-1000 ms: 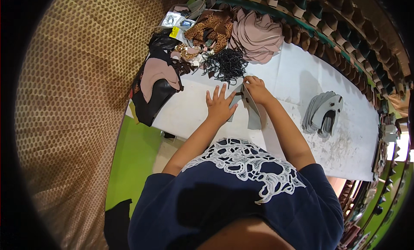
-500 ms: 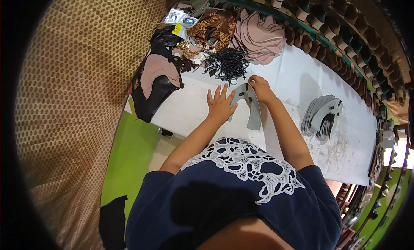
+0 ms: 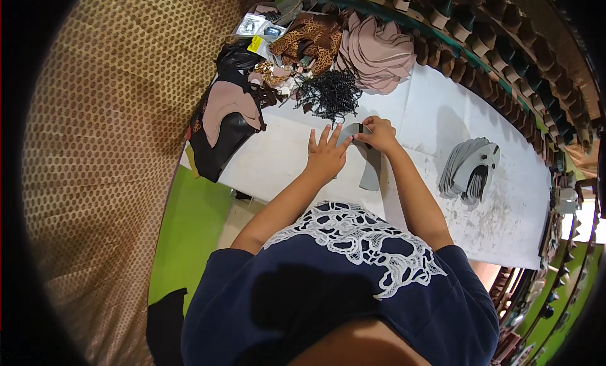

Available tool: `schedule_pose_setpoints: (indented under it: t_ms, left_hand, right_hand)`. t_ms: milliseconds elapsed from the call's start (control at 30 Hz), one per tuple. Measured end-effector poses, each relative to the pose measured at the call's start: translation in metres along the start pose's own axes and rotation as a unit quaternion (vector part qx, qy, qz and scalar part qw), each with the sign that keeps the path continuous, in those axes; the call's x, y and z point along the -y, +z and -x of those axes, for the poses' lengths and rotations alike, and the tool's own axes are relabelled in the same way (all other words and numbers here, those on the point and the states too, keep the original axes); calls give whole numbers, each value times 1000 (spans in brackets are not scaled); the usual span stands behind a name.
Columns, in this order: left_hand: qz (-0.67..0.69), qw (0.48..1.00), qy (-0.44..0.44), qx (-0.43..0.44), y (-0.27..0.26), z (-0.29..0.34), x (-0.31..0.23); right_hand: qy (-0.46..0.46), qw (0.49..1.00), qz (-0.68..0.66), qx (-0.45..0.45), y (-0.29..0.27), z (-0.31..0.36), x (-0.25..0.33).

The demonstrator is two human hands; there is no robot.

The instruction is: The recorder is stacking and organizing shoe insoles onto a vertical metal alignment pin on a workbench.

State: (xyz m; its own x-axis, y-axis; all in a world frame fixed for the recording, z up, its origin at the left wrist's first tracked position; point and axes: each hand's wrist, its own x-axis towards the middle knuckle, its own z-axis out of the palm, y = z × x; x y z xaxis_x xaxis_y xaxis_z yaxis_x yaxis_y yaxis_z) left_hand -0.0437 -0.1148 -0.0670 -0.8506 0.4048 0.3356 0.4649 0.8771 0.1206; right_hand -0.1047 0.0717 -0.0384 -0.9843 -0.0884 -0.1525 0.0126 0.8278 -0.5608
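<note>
A grey arch-shaped shoe-upper piece [image 3: 371, 171] lies on the white table in front of me, one leg pointing toward me. My left hand [image 3: 325, 159] rests flat on its left side with the fingers spread, hiding much of that leg. At the top of the arch, my right hand [image 3: 380, 135] has its thumb and fingers closed on the piece, beside a small dark tab. Those fingertips cover part of the tabs, so I cannot make out exactly what they pinch. Off to the right sits a stack of similar grey pieces [image 3: 466, 170] with dark tabs on the top one.
Past my hands lie a tangle of black cord [image 3: 333, 93], pink cut pieces [image 3: 377, 53] and leopard-print pieces [image 3: 309, 41]. A black bag-like bundle with a pink piece [image 3: 230, 113] is at the table's left edge. Shelves of shoes [image 3: 480, 41] line the back and right. A patterned curtain [image 3: 107, 145] hangs left.
My right hand has shifted from the arch's right edge onto its top, now covering the tabs there. The left hand stays nearly in place, still flat on the piece.
</note>
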Motion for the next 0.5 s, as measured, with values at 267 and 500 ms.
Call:
schedule_pose_setpoints:
  t_ms: [267, 500]
  left_hand:
    - [-21, 999, -25, 2, 4, 4, -5]
    - [14, 999, -40, 20, 3, 9, 0]
  right_hand:
    - [122, 988, -28, 93, 6, -9, -7]
    - [77, 991, 102, -46, 3, 15, 8]
